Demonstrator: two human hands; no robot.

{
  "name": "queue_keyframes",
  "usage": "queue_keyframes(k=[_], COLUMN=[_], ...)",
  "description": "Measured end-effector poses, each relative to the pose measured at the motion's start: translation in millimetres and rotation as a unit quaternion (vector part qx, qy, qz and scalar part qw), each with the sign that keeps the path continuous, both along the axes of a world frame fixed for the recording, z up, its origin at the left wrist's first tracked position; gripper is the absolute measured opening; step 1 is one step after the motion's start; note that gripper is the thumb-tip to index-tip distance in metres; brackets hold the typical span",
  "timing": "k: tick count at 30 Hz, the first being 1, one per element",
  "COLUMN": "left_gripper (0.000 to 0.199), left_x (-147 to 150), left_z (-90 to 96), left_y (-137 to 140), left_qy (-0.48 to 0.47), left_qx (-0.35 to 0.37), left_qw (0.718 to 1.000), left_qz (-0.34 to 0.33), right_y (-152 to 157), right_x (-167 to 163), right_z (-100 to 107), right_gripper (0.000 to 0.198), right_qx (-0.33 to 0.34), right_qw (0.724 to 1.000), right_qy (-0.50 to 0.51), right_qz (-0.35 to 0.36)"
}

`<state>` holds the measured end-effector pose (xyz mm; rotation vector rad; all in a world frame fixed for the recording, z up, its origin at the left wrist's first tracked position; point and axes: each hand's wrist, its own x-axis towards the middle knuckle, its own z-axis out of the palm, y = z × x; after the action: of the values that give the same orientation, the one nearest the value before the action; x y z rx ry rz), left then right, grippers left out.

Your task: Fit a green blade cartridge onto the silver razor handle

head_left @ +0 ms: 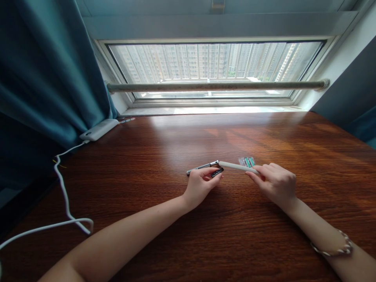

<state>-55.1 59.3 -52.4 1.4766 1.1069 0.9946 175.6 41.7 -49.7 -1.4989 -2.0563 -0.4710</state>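
My left hand is closed, pinching a small black razor cartridge with pale markings between thumb and fingertips. Behind those fingers lies a slim grey and black razor handle, partly covered by the hand. A white stick is gripped in my right hand, slanting left so that its far tip comes close to the razor handle's end and just above the cartridge. Whether the tip touches either one, I cannot tell. Just beyond the stick rests a clear pack with green and white cartridges.
Everything lies on a glossy brown wooden table. A white power bank-like box with a white cable sits at the far left by the blue curtain. A horizontal rail crosses the window behind the table.
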Motion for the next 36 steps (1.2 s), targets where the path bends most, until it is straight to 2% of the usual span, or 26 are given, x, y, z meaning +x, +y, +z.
queue_keyframes(k=[2, 4, 7, 9, 12, 13, 14, 15, 19, 21, 23, 26, 30, 36], left_gripper=[0.029, 0.030, 0.030, 0.029, 0.028, 0.028, 0.027, 0.026, 0.024, 0.023, 0.023, 0.024, 0.024, 0.022], left_x=[0, 0, 0, 1, 1, 1, 2, 2, 2, 1, 1, 1, 1, 1], left_z=[0.6, 1.3, 1.9, 1.7, 1.3, 1.2, 1.2, 1.3, 1.5, 1.2, 0.6, -0.1, -1.1, -2.3], left_y=[0, 0, 0, 1, 1, 1, 1, 1, 0, 0, 1, 1, 0, 1], left_qy=[-0.016, -0.024, -0.040, -0.051, -0.046, -0.039, -0.031, -0.024, -0.016, -0.017, -0.013, -0.008, -0.022, -0.055], left_qx=[-0.012, -0.014, -0.014, -0.015, -0.012, -0.010, -0.008, -0.008, -0.011, -0.013, -0.014, -0.016, -0.023, -0.027], left_qw=[1.000, 1.000, 0.999, 0.998, 0.999, 0.999, 0.999, 0.999, 0.999, 0.999, 0.999, 0.999, 0.998, 0.994], left_qz=[0.002, -0.003, -0.013, -0.016, -0.018, -0.020, -0.023, -0.026, -0.035, -0.039, -0.041, -0.047, -0.059, -0.088], right_y=[1, 2, 1, -1, -9, -12, -14, -16, -18, -16, -15, -14, -14, -13], right_x=[0, -1, -6, -13, -25, -29, -31, -33, -33, -31, -31, -31, -30, -27], right_z=[0, 1, -1, -4, -9, -9, -8, -7, -2, -3, -5, -10, -13, -13], right_gripper=[0.032, 0.036, 0.032, 0.029, 0.036, 0.038, 0.037, 0.034, 0.019, 0.020, 0.026, 0.038, 0.031, 0.030], right_qx=[-0.011, -0.056, -0.167, -0.233, -0.319, -0.339, -0.347, -0.346, -0.265, -0.220, -0.191, -0.193, -0.211, -0.190], right_qw=[0.998, 0.992, 0.967, 0.928, 0.848, 0.830, 0.825, 0.833, 0.918, 0.941, 0.948, 0.952, 0.959, 0.967], right_qy=[0.020, 0.053, 0.173, 0.287, 0.423, 0.443, 0.446, 0.430, 0.292, 0.255, 0.250, 0.231, 0.183, 0.166], right_qz=[-0.059, -0.104, -0.083, -0.036, 0.010, 0.020, 0.026, 0.029, 0.030, 0.041, 0.050, 0.061, 0.055, 0.026])
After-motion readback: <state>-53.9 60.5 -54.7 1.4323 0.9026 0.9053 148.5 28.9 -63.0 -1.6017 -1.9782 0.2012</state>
